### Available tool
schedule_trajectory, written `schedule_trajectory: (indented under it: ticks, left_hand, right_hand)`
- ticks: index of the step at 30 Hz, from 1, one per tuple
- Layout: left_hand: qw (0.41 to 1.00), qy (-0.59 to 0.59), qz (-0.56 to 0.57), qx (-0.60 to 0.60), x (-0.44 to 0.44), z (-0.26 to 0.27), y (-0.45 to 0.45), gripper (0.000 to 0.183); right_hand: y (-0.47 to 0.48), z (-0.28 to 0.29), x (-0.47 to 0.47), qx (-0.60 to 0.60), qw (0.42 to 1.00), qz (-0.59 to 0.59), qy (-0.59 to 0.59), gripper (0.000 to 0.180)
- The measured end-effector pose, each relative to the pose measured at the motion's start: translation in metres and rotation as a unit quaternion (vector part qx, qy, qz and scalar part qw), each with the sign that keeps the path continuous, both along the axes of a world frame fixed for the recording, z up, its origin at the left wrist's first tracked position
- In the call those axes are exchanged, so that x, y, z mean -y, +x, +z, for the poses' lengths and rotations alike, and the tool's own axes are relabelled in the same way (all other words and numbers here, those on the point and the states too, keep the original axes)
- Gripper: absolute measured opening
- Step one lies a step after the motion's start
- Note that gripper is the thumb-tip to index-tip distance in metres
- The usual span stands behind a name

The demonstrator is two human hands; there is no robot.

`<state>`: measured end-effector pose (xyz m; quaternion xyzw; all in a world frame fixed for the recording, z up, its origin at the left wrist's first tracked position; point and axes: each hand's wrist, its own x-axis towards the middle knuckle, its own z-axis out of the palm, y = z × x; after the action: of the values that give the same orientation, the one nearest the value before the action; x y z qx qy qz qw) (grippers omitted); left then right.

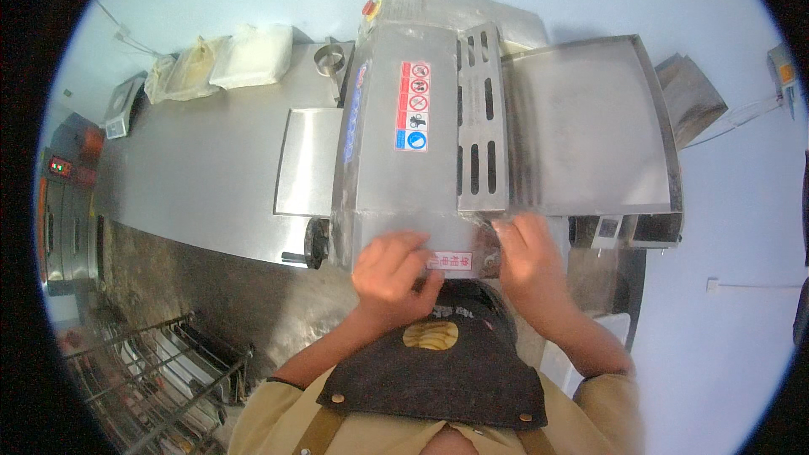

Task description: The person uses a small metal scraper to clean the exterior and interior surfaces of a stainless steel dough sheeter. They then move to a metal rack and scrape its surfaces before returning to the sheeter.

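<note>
Before me stands a stainless steel dough sheeter [404, 183] with a warning label on its cover. My left hand [395, 275] rests at the cover's near edge, fingers bent and thumb apart, beside a small sticker [452, 261] that bears writing. Slightly blurred, my right hand [531, 256] is at the near end of the slotted metal guard [483, 120]. Its fingertips are close to the guard's corner; whether they grip it is not plain. Right of the guard slopes a flat steel feed tray [594, 133].
A black hand crank [315, 243] sticks out at the machine's left. On the steel table [202, 158] stand a digital scale [123, 107], plastic-covered containers [253, 57] and a round metal strainer or scoop [330, 60]. A metal rack [164, 379] with trays stands lower left. A red emergency stop button [368, 7] tops the machine.
</note>
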<state>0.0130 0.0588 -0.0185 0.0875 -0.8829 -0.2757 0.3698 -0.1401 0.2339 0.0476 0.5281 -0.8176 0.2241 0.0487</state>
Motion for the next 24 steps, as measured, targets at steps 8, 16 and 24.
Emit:
schedule_trajectory:
  ticks: [8, 16, 24]
  left_hand:
    - [1.000, -0.009, -0.009, 0.002, 0.000, 0.001, 0.000, 0.026]
    - [1.000, -0.012, -0.008, 0.007, -0.002, 0.003, -0.001, 0.028]
    - [1.000, -0.016, 0.001, -0.001, -0.003, 0.002, -0.001, 0.029]
  right_hand:
    - [-0.001, 0.014, -0.038, -0.034, 0.995, -0.064, 0.062, 0.028]
    - [-0.008, 0.006, -0.012, -0.160, 0.985, 0.050, 0.031, 0.031]
    - [-0.025, 0.002, 0.000, -0.245, 0.958, 0.139, 0.050, 0.027]
